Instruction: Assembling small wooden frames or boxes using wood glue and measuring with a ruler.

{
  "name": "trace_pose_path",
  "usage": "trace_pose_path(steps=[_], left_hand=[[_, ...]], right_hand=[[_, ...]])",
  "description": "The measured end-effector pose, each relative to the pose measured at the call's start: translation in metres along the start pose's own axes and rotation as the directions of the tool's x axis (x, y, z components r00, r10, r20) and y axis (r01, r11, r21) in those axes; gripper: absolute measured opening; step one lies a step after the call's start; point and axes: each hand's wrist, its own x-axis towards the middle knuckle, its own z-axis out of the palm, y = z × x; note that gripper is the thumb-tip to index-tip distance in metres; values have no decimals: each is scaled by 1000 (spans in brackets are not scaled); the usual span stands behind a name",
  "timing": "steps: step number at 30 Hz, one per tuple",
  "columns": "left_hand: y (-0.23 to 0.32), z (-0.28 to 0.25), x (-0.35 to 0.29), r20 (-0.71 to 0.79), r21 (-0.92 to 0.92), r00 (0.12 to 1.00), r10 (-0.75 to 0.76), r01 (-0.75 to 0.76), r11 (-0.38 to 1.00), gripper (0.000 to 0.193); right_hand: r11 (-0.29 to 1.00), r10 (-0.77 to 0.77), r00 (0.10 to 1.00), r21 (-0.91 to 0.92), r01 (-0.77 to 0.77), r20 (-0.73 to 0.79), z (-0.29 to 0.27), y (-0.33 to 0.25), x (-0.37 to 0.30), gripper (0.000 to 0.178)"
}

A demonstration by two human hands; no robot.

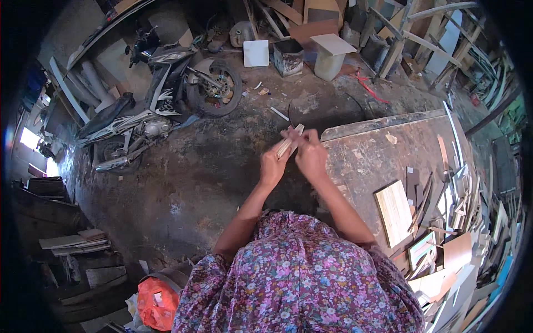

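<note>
Your left hand [273, 166] reaches forward and slightly right, fingers closed around the wood [285, 146]. Your right hand [312, 156] angles forward and left, knuckles up, fingers curled by the wood's far part; they blur, so I cannot tell what they grip. The wood is between your hands, just left of the table's far left corner; on that table [361, 161] nothing supports it. Its long axis slants forward, far end rightward.
</note>
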Motion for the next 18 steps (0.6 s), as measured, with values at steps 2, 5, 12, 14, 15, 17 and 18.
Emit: trace_pose_path(steps=[2,5,12,14,15,17,18], left_hand=[[11,7,-1,-24,-42,997,72,-73,996,28],[8,8,2,-47,-63,992,113,-116,991,28],[10,-2,-1,-35,-18,997,67,-68,998,26],[9,-1,-3,-55,-38,994,99,-101,994,26],[10,0,-3,-48,-28,996,74,-76,997,26],[13,1,-2,-40,-20,998,53,-54,998,26],[11,0,0,-41,-51,998,46,-48,998,25]], right_hand=[[993,39,999,-113,-40,-10,7,33,11,32],[991,51,999,-127,-52,-11,12,31,11,34],[998,20,999,-52,-18,37,10,8,-1,39],[992,74,997,-106,-71,27,10,22,13,28],[983,124,992,-141,-121,17,10,27,18,28],[983,77,997,-165,-77,-3,13,26,14,28],[984,60,998,-169,-57,14,16,18,8,29]])
